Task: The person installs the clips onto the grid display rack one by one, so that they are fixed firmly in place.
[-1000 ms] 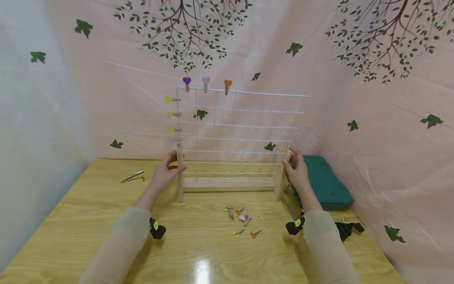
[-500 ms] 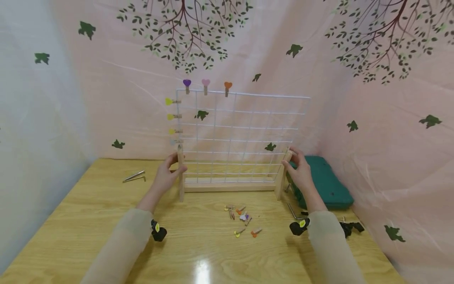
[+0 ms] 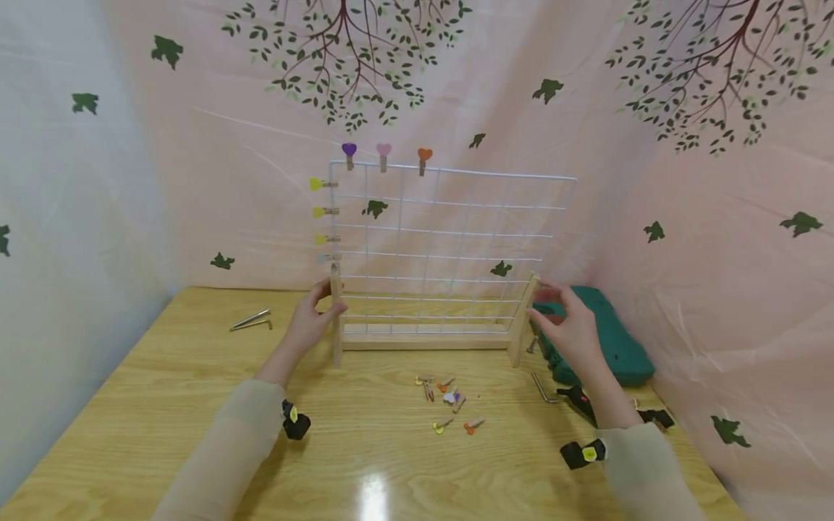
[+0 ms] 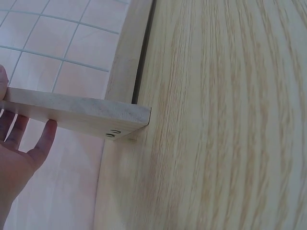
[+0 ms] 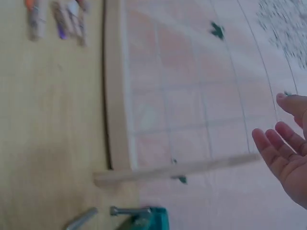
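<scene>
A white wire grid point(image 3: 449, 235) stands upright in a wooden frame point(image 3: 423, 345) with a post at each end. My left hand point(image 3: 309, 318) grips the left wooden post point(image 4: 76, 108), thumb on one face and fingers on the other. Beside the right post point(image 3: 521, 325) my right hand point(image 3: 573, 329) is apart from the wood, fingers spread and holding nothing, as the right wrist view shows. Heart clothespins are clipped on the grid: a purple one point(image 3: 349, 153), a pink one point(image 3: 384, 152) and an orange one point(image 3: 425, 158) on top, several more, mostly yellow, down the left edge.
Loose heart clothespins point(image 3: 449, 397) lie in front of the frame. Two metal hex keys point(image 3: 250, 320) are at the left. Another hex key point(image 3: 542, 388), a green case point(image 3: 606, 340) and a black tool point(image 3: 576, 403) lie at the right. A printed curtain hangs behind.
My right hand has let go of the right post and drawn back to the right and toward me. The left hand keeps its grip, and the frame stays in place.
</scene>
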Tool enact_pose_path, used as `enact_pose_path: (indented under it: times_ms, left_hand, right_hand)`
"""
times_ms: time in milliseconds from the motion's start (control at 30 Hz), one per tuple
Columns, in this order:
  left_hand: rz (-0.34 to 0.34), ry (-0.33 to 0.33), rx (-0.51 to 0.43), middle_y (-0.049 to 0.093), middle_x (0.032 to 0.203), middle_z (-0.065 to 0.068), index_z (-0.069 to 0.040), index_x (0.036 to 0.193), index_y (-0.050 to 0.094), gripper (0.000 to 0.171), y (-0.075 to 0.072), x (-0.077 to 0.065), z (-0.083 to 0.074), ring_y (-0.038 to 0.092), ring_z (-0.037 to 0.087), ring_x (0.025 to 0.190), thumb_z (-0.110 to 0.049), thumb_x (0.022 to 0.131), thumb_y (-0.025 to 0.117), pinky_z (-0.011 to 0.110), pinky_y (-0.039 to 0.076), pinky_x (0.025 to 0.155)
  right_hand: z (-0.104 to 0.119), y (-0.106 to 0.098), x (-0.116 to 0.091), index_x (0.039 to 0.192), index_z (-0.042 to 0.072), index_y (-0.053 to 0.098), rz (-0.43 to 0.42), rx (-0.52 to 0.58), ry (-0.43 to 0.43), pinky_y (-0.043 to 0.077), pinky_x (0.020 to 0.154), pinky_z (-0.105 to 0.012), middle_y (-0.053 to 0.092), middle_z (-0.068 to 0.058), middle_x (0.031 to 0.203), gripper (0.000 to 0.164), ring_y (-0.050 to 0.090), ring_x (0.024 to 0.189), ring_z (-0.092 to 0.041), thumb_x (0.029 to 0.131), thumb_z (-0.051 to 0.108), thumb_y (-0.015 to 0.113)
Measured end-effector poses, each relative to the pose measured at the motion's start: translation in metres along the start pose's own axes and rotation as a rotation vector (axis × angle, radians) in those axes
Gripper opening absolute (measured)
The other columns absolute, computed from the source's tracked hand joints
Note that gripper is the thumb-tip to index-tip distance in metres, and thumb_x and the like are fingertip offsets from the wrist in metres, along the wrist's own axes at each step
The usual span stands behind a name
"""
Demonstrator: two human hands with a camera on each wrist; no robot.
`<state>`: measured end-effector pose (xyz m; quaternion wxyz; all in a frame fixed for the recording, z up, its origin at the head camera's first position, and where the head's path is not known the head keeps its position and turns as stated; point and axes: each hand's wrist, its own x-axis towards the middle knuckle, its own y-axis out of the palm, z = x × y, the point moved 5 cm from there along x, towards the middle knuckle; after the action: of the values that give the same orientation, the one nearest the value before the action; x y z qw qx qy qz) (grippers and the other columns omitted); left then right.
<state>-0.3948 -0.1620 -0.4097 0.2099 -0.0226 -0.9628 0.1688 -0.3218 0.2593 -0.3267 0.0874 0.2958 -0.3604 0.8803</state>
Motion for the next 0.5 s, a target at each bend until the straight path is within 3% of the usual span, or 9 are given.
enact_pose_path:
  times_ms: [233, 500]
  left_hand:
    - [0.020, -0.028, -0.026, 0.043, 0.129, 0.021, -0.005, 0.134, 0.035, 0.058, -0.001, -0.009, -0.027, 0.038, 0.035, 0.121, -0.022, 0.085, 0.060, 0.052, 0.044, 0.086]
    - [0.016, -0.042, -0.006, 0.042, 0.131, 0.020, -0.006, 0.136, 0.033, 0.060, -0.001, -0.010, -0.027, 0.037, 0.034, 0.122, -0.025, 0.085, 0.059, 0.051, 0.043, 0.088]
  right_hand:
    - [0.017, 0.057, -0.028, 0.123, 0.015, 0.050, 0.286, 0.023, -0.087, 0.053, 0.070, -0.029, 0.056, -0.008, 0.113, 0.050, 0.054, 0.098, -0.021, 0.076, 0.015, 0.070]
    - [0.018, 0.121, -0.051, 0.118, 0.016, 0.055, 0.626, -0.020, -0.175, 0.051, 0.072, -0.034, 0.058, -0.004, 0.110, 0.042, 0.054, 0.096, -0.022, 0.079, 0.022, 0.068]
